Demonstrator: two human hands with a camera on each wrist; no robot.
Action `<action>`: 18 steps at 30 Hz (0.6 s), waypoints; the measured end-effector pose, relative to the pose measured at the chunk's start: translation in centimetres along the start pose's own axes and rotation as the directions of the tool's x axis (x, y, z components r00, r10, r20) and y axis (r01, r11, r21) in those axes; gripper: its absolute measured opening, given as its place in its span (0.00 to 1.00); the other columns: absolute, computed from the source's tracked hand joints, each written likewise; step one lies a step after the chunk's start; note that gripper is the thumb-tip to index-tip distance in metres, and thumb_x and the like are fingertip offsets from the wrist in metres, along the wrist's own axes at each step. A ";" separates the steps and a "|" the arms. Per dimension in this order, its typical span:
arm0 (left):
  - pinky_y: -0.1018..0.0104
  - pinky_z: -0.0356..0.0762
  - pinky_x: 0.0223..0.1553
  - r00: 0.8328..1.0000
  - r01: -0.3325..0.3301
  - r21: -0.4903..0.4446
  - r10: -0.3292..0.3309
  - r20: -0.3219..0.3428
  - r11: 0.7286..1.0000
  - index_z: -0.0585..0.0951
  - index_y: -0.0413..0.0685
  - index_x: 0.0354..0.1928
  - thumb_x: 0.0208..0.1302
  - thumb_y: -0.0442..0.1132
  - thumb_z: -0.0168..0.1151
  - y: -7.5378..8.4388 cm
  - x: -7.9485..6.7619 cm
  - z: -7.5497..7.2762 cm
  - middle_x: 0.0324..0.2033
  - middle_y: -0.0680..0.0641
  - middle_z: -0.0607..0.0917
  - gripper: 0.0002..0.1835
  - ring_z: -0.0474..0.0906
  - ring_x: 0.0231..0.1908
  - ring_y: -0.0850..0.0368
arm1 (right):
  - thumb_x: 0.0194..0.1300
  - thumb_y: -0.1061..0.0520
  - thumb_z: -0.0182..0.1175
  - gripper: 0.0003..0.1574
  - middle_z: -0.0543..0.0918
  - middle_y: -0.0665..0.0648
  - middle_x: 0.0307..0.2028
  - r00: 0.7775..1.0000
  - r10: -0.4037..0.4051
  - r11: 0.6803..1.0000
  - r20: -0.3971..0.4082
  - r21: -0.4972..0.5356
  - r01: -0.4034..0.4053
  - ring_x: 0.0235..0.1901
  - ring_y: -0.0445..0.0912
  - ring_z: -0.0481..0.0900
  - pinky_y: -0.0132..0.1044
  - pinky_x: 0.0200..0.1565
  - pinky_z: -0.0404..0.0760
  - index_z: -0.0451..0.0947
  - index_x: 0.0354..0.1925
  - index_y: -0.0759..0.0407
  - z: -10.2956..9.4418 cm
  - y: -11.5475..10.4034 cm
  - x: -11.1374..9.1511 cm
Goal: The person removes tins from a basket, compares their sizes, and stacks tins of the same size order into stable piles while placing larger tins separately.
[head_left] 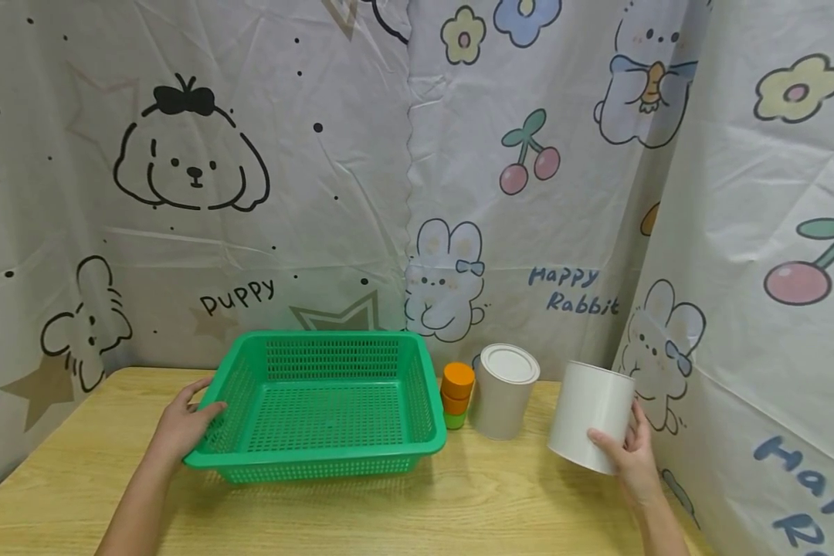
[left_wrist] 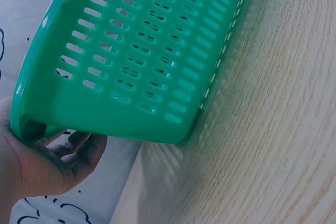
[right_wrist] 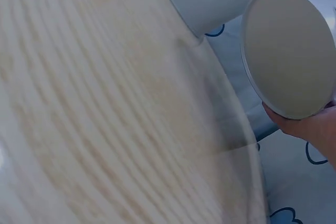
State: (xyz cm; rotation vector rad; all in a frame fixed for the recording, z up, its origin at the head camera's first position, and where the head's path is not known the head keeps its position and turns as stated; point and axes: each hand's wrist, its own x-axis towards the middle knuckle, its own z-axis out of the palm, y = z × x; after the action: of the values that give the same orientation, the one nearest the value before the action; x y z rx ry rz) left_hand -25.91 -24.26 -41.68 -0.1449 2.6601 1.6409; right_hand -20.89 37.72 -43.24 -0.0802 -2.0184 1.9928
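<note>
A green perforated plastic basket (head_left: 313, 459) is at the left of the table, with nothing visible inside it. My left hand (head_left: 181, 425) grips its left rim, thumb on top and fingers curled beneath, as the left wrist view shows. On the right, my right hand (head_left: 634, 463) holds a white cylindrical can (head_left: 589, 413) by its side. This can is tilted and raised off the table, and its flat base (right_wrist: 289, 53) faces the right wrist camera. A second white can (head_left: 502, 405) with a lid stands upright between the basket and the held can.
A short stack of orange and green round pieces (head_left: 456, 394) stands between the basket and the upright can. The wooden table (head_left: 459, 510) ends at a printed curtain (head_left: 340, 193) behind, and the curtain also hangs along the left and right sides.
</note>
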 end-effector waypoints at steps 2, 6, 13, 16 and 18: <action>0.57 0.78 0.35 1.000 0.003 0.001 -0.003 0.002 1.000 0.42 0.42 0.73 0.70 0.50 0.46 0.0 0.0 0.0 0.62 0.22 0.58 0.39 0.74 0.48 0.33 | 0.60 0.65 0.59 0.63 0.62 0.42 0.57 1.000 0.010 1.000 -0.026 -0.011 -0.010 0.44 0.28 0.73 0.28 0.43 0.77 0.26 0.73 0.39 0.1 0.5 0.2; 0.56 0.78 0.36 1.000 0.013 0.018 -0.013 0.001 1.000 0.42 0.42 0.73 0.70 0.51 0.45 0.0 0.0 -0.1 0.64 0.21 0.55 0.39 0.70 0.53 0.28 | 0.57 0.63 0.64 0.65 0.54 0.61 0.68 0.997 -0.005 0.998 -0.077 -0.069 -0.001 0.45 0.27 0.71 0.27 0.41 0.77 0.30 0.73 0.35 -0.3 2.4 1.0; 0.56 0.78 0.37 1.000 0.002 0.015 -0.002 0.006 1.000 0.41 0.42 0.73 0.70 0.51 0.45 0.0 -0.1 -0.1 0.65 0.20 0.53 0.40 0.69 0.53 0.28 | 0.53 0.62 0.68 0.66 0.50 0.63 0.72 0.986 0.006 0.994 -0.165 -0.110 -0.024 0.48 0.31 0.68 0.25 0.41 0.76 0.36 0.71 0.26 -1.9 6.5 3.5; 0.56 0.78 0.36 1.000 0.007 0.008 -0.007 0.007 1.000 0.41 0.42 0.73 0.70 0.51 0.45 0.1 0.0 0.0 0.64 0.21 0.54 0.40 0.69 0.53 0.28 | 0.52 0.61 0.70 0.67 0.49 0.62 0.72 0.985 0.020 0.992 -0.172 -0.116 -0.041 0.48 0.32 0.68 0.26 0.41 0.76 0.36 0.71 0.26 -1.4 6.4 3.4; 0.56 0.78 0.36 1.000 0.010 0.005 -0.010 0.008 1.000 0.41 0.42 0.73 0.70 0.51 0.45 0.1 0.0 0.0 0.65 0.21 0.54 0.40 0.69 0.53 0.28 | 0.51 0.59 0.71 0.68 0.50 0.64 0.71 0.984 0.016 0.992 -0.175 -0.123 -0.038 0.47 0.32 0.68 0.26 0.41 0.76 0.36 0.71 0.27 -1.0 6.0 3.1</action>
State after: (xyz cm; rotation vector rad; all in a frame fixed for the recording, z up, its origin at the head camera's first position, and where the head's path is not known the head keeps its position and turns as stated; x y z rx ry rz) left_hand -25.96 -24.20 -41.60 -0.1512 2.6530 1.6292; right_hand -24.61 39.64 -48.61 -0.3002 -2.0380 1.8031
